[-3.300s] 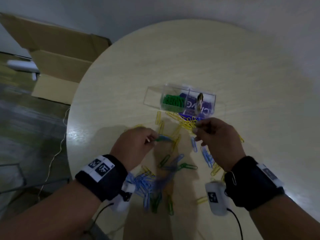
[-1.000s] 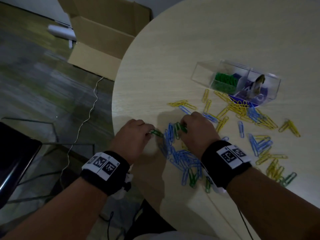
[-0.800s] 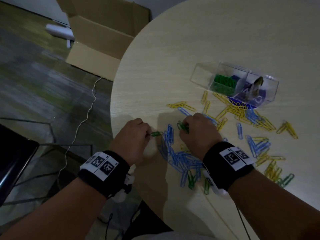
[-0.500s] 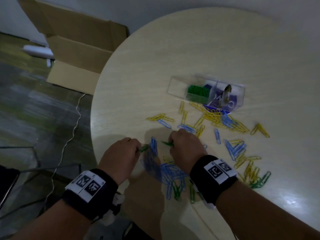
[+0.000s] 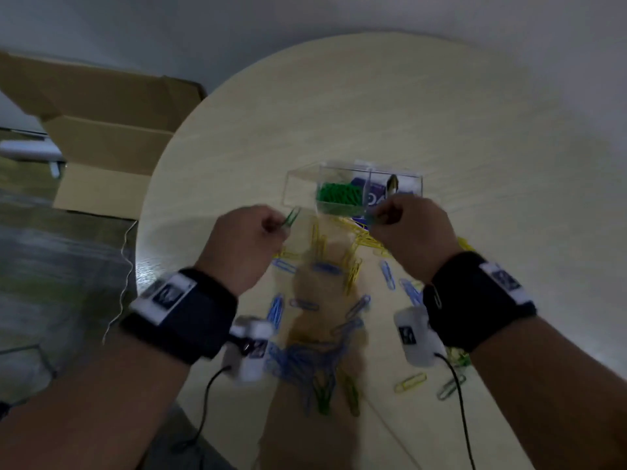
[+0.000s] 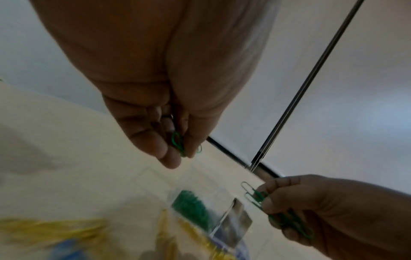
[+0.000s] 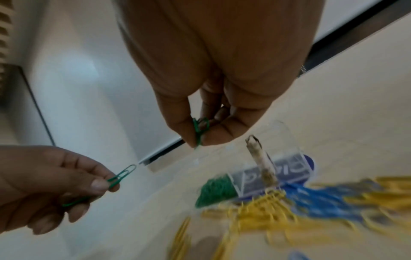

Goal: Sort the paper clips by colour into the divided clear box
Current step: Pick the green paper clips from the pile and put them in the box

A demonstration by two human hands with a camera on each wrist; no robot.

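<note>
The divided clear box (image 5: 298,188) sits mid-table, with a heap of green clips (image 5: 339,196) in its middle compartment. My left hand (image 5: 276,225) hovers just left of the box's near corner and pinches a green paper clip (image 5: 291,217) between thumb and fingers (image 6: 177,153). My right hand (image 5: 378,215) is raised in front of the box's right half and pinches a couple of green clips (image 7: 200,128). Loose yellow clips (image 5: 353,266), blue clips (image 5: 305,361) and a few green clips (image 5: 322,395) lie scattered on the round table (image 5: 475,164) beneath both hands.
A dark upright clip-like object (image 5: 392,184) stands in the box's right compartment over a purple label. An open cardboard carton (image 5: 101,130) sits on the floor beyond the table's left edge. Camera cables hang from both wrists.
Both hands have lifted off the blue and green pile near the table's front edge and moved forward to the box, each carrying green clips.
</note>
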